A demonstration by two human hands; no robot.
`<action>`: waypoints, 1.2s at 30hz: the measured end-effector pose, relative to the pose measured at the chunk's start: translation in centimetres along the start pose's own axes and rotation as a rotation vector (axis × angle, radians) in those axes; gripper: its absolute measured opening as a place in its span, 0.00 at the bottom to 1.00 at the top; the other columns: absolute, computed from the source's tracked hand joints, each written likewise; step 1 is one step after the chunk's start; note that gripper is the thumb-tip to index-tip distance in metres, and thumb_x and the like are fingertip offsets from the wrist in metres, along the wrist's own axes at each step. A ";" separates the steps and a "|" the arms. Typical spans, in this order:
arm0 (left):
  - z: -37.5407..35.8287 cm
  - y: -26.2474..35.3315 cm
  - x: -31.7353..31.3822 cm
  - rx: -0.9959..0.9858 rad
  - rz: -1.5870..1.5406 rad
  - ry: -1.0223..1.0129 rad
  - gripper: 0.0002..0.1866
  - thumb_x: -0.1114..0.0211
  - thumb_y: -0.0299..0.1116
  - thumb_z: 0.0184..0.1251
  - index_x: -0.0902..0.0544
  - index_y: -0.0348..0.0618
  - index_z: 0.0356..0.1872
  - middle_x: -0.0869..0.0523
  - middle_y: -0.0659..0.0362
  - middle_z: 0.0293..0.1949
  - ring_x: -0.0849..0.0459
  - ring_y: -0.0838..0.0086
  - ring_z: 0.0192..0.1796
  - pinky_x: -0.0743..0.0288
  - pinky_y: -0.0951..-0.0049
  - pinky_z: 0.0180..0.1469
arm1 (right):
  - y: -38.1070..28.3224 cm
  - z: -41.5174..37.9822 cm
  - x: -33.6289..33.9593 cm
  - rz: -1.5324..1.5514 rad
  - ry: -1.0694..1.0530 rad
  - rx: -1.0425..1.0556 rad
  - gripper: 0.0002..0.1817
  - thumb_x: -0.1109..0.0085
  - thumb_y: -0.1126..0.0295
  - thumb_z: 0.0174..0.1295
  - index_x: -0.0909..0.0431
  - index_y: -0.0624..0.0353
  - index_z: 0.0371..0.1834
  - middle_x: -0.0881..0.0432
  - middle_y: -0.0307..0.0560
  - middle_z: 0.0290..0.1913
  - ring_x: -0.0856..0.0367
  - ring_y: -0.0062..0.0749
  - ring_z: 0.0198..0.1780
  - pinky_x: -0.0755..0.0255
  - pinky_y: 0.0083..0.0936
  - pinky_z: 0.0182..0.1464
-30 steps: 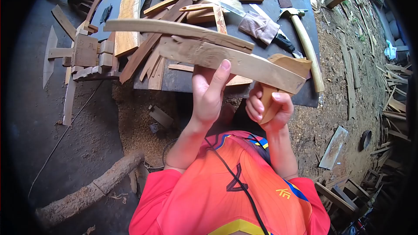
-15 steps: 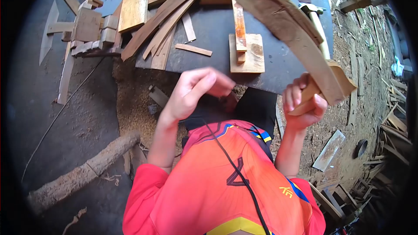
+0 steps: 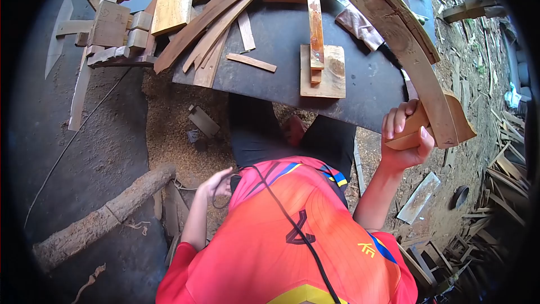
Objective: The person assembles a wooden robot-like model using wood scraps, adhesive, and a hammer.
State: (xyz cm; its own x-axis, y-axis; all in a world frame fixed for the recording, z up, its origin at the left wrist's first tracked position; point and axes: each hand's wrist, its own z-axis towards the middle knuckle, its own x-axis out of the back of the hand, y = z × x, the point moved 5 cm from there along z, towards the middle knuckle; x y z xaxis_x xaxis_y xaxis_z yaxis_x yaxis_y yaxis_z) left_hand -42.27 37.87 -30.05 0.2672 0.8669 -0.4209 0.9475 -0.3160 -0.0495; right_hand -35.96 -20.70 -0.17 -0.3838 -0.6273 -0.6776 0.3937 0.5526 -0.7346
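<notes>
In my right hand (image 3: 406, 138), held out at the right beyond the table edge, is a folded tan sheet (image 3: 464, 121) that looks like sandpaper, pressed against the lower end of a curved wooden piece (image 3: 413, 45). My fingers and thumb are closed around the sheet, and the wood arcs up over the table from there. Down by my left hip, my left hand (image 3: 218, 183) has its fingers loosely apart, beside a thin dark cord (image 3: 264, 177) that crosses my shirt.
On the dark table (image 3: 270, 34) lie curved wooden strips (image 3: 216, 28), a small stick (image 3: 251, 62) and a square wood block (image 3: 336, 87) with a brush-like wooden tool (image 3: 316, 28) across it. A wooden frame (image 3: 109, 25) stands left; a log (image 3: 107, 214) lies below it. Scrap wood (image 3: 506, 174) is heaped right.
My left hand has dropped from in front of the table to my left hip. My right hand has shifted slightly right with the curved wood and tan sheet.
</notes>
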 end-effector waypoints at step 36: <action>0.8 4.7 4.7 -0.593 0.024 0.648 0.30 0.42 0.56 0.87 0.19 0.40 0.70 0.08 0.45 0.62 0.07 0.57 0.61 0.16 0.58 0.60 | -6.6 22.6 1.2 -1.970 0.046 0.521 0.24 0.26 0.59 0.66 0.18 0.57 0.61 0.09 0.63 0.50 0.11 0.65 0.52 0.18 0.54 0.52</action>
State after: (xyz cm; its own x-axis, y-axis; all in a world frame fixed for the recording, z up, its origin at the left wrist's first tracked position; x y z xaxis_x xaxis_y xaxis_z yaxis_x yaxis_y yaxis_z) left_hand -36.72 40.15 -33.02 0.1648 0.9678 0.1905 0.8273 -0.2408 0.5075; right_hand -20.14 -37.55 4.63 -0.5157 -0.0415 0.8557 -0.3475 -0.9028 -0.2532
